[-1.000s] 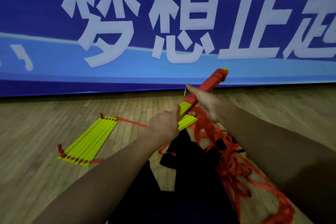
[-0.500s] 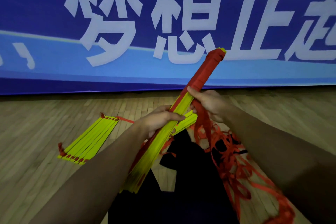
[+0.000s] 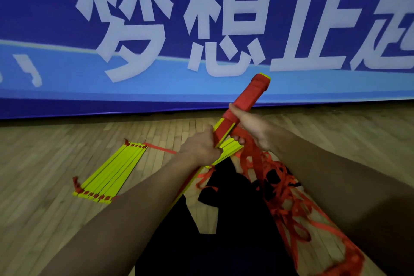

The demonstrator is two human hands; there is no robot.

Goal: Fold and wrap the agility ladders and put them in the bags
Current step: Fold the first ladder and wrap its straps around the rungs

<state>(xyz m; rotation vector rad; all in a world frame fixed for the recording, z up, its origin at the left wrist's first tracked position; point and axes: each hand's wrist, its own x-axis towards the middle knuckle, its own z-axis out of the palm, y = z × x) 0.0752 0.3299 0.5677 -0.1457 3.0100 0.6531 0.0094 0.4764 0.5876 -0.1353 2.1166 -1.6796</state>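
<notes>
Centre frame: my left hand point(image 3: 200, 148) grips the ladder bundle point(image 3: 243, 105) steady; my right hand point(image 3: 251, 127) pinches the red strap point(image 3: 251, 152), likely winding it.

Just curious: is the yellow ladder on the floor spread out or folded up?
Folded: the floor ladder lies with its yellow rungs gathered side by side in one flat stack, red straps bunched at both ends.

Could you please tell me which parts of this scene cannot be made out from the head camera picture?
- Lower half of the held ladder bundle: hidden behind the left hand and forearm.
- Loose red straps: partly covered by the right forearm, cut off at the bottom edge.
- Dark bag: outline lost in shadow, cut off below.
- Banner: lettering cropped by the edges.
</notes>
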